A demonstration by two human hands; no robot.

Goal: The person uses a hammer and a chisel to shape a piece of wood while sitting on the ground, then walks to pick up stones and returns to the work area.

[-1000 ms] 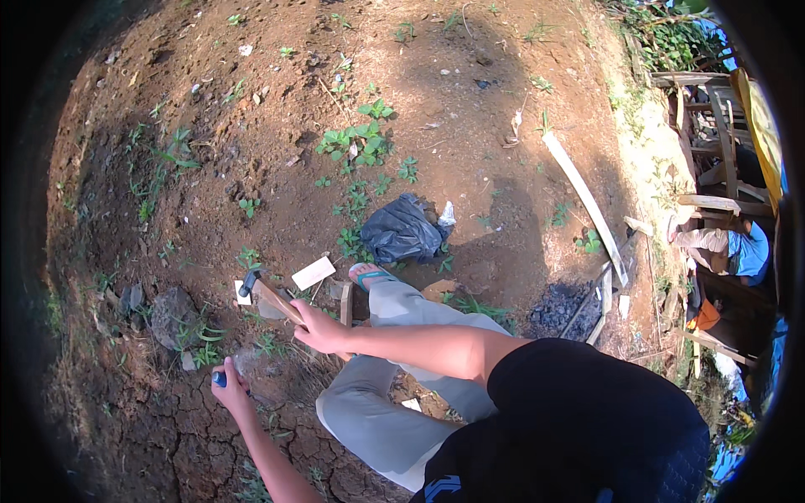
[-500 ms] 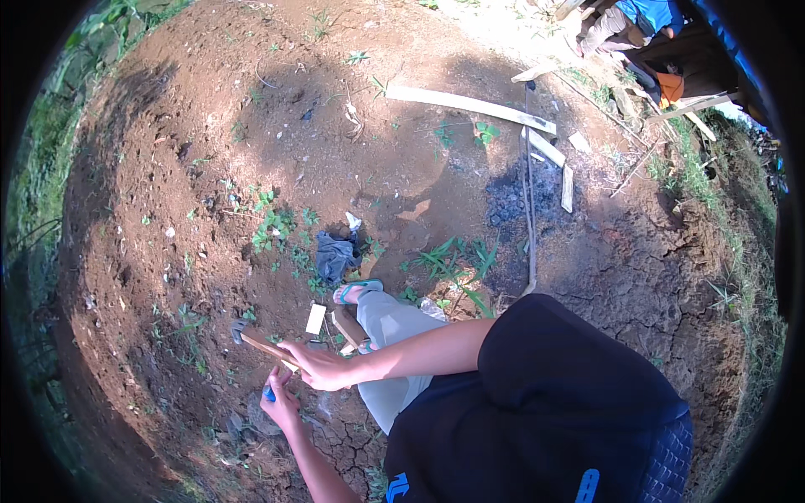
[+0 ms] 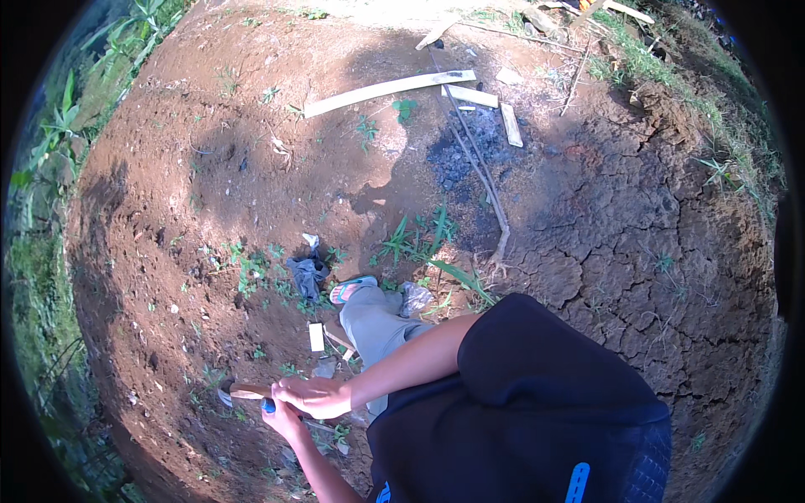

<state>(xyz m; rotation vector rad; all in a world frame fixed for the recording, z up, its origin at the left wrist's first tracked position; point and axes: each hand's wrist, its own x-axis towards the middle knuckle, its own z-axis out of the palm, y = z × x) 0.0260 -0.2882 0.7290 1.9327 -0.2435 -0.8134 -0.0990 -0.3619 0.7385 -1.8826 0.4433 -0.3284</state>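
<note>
My right hand (image 3: 306,396) is closed round the wooden handle of what looks like a hammer (image 3: 250,391). Its dark metal head (image 3: 225,392) points left, low over the soil. Right below, and close against it, my left hand (image 3: 285,419) is closed on a small blue thing (image 3: 268,406), perhaps a tool handle; the rest of it is hidden. Between my hands and my sandalled foot (image 3: 352,289), a small pale rectangular block (image 3: 316,337) lies on the ground. Beside it are wood scraps (image 3: 340,342).
A crumpled dark cloth or bag (image 3: 308,277) lies by my foot. Farther off, a long pale plank (image 3: 390,90) and shorter wood pieces (image 3: 511,126) surround a charred patch (image 3: 470,155). A long thin stick (image 3: 482,168) crosses it. Cracked soil (image 3: 620,277) spreads to the right.
My view has shifted, so the planks and charred patch sit farther left and higher. The hammer has swung from slanting up-left to nearly level, and my hands have come closer together.
</note>
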